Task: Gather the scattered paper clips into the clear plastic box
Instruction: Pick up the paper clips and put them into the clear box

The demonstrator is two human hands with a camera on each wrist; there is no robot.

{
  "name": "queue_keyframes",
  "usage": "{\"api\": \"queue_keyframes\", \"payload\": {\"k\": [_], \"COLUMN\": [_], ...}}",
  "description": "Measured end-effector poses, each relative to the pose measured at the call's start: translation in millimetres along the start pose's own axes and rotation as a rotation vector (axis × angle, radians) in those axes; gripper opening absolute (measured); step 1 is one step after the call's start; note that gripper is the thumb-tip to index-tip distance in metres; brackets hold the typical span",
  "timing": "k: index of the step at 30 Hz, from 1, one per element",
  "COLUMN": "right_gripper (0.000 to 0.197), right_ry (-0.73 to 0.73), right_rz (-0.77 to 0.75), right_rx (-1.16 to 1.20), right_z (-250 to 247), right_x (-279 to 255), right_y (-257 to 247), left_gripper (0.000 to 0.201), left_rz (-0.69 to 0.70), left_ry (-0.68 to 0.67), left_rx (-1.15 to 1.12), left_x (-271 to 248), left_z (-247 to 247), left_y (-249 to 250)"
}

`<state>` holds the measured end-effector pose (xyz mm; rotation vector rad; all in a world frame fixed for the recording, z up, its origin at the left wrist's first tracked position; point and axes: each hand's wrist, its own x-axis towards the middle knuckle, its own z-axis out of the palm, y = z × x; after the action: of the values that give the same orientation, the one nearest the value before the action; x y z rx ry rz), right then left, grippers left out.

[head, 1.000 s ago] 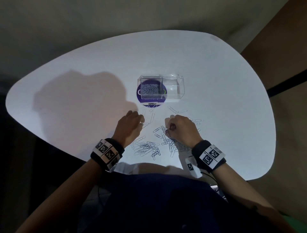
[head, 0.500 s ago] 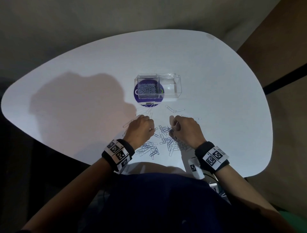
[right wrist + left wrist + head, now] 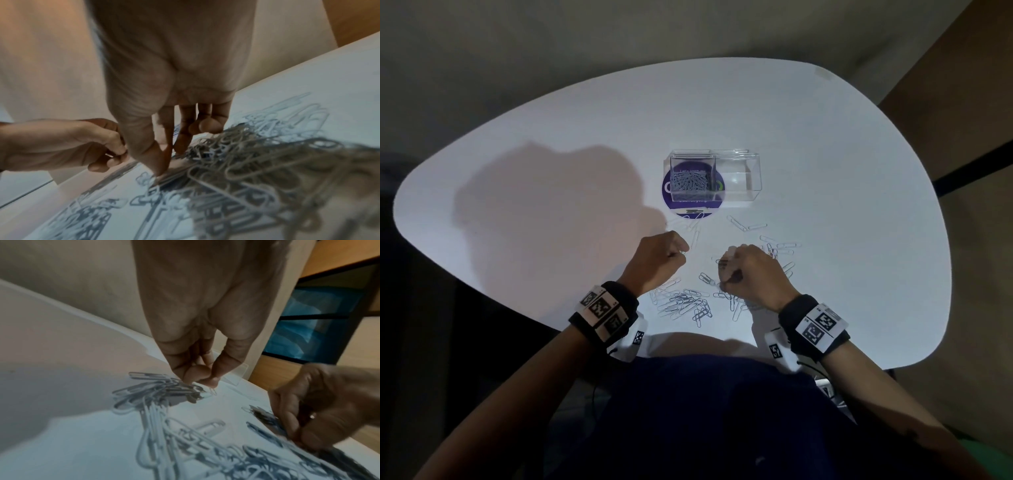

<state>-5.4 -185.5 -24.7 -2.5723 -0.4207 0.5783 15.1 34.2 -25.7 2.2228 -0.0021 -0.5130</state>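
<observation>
The clear plastic box (image 3: 743,178) stands open mid-table, its left compartment packed with paper clips (image 3: 690,183). Loose paper clips (image 3: 681,305) lie scattered between the box and the near table edge. My left hand (image 3: 683,253) is curled in front of the box. In the left wrist view the left hand (image 3: 205,380) pinches a paper clip (image 3: 211,390) just above a small heap (image 3: 160,389). My right hand (image 3: 724,279) is curled over the middle of the scatter. In the right wrist view its thumb and forefinger (image 3: 166,162) close on clips in a tangled heap (image 3: 257,162).
A round purple disc (image 3: 671,202) lies under the box's left half. The white table (image 3: 842,205) ends at a curved near edge by my body. Several single clips (image 3: 780,246) lie to the right of my right hand.
My left hand has slid right, from beside the scatter in among the clips, and its fingers have closed on one. The right hand has stayed in place, working at its heap.
</observation>
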Motion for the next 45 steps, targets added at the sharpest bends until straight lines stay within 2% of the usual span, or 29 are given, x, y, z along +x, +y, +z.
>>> {"api": "queue_keyframes", "payload": {"k": [2, 4, 7, 9, 11, 14, 16, 18, 21, 25, 27, 29, 31, 33, 36, 40, 42, 43, 45], "right_gripper": [0.005, 0.007, 0.016, 0.023, 0.023, 0.015, 0.012, 0.01, 0.012, 0.017, 0.022, 0.029, 0.028, 0.016, 0.026, 0.034, 0.022, 0.017, 0.024], "right_ry": [0.017, 0.099, 0.163, 0.138, 0.126, 0.142, 0.145, 0.14, 0.129, 0.143, 0.193, 0.269, 0.316, 0.295, 0.241, 0.109, 0.047, 0.033, 0.024], "right_rz": [-0.002, 0.042, 0.05, 0.037, 0.038, 0.032, 0.029, 0.035, 0.033, 0.016, 0.018, 0.056, 0.11, 0.121, 0.152, 0.273, 0.3, 0.299, 0.265], "right_rx": [0.05, 0.126, 0.075, -0.025, -0.09, -0.107, -0.113, -0.109, -0.072, -0.025, 0.111, 0.285, 0.454, 0.609, 0.698, 1.047, 1.181, 1.239, 1.276], "right_z": [0.3, 0.5, -1.5, -1.2, 1.1, 3.2, 3.6, 3.3, 2.5, 0.8, -1.2, -4.2, -9.0, -12.1, -14.4, -14.7, -12.2, -10.4, -8.1], "right_x": [-1.7, -1.1, 0.7, 2.3, 3.7, 4.5, 4.2, 3.3, 3.5, 3.4, 2.1, 1.9, 2.1, 4.0, 5.7, 4.6, 5.0, 4.9, 3.8], "right_y": [5.3, 10.4, 12.5, 12.5, 12.6, 12.9, 13.5, 13.7, 13.8, 14.6, 16.0, 19.7, 22.2, 22.2, 18.9, 13.3, 12.2, 12.0, 9.6], "left_gripper": [0.01, 0.006, 0.009, 0.01, 0.015, 0.023, 0.016, 0.011, 0.015, 0.01, 0.008, 0.009, 0.008, 0.014, 0.018, 0.033, 0.038, 0.035, 0.027], "left_rz": [0.012, 0.012, 0.037, 0.118, 0.228, 0.395, 0.469, 0.499, 0.49, 0.459, 0.365, 0.209, 0.041, -0.041, -0.145, -0.223, -0.245, -0.267, -0.259], "left_ry": [-0.035, -0.078, -0.149, -0.205, -0.26, -0.246, -0.205, -0.18, -0.16, -0.169, -0.163, -0.165, -0.263, -0.355, -0.378, -0.407, -0.384, -0.372, -0.325], "left_rx": [0.025, 0.061, 0.031, 0.013, 0.16, 0.459, 0.542, 0.57, 0.633, 0.584, 0.332, 0.115, -0.055, -0.283, -0.486, -0.605, -0.648, -0.645, -0.539], "left_x": [-1.0, -1.2, -2.6, -4.1, -4.9, -2.9, -1.8, -1.4, -0.8, 0.0, -0.3, 0.6, 1.5, 1.7, 3.3, 0.6, -1.4, -1.8, -0.7], "left_z": [0.5, 3.9, 12.4, 17.8, 21.8, 26.2, 26.1, 25.8, 26.4, 25.9, 21.3, 12.8, 2.5, -5.5, -10.6, -8.0, -4.4, -1.4, 5.9], "left_y": [3.6, 8.0, 9.0, 7.1, 5.3, 0.2, -1.6, -2.0, -1.7, -4.4, -4.8, -3.2, 0.0, 3.4, 4.3, 6.1, 7.8, 9.7, 12.3]}}
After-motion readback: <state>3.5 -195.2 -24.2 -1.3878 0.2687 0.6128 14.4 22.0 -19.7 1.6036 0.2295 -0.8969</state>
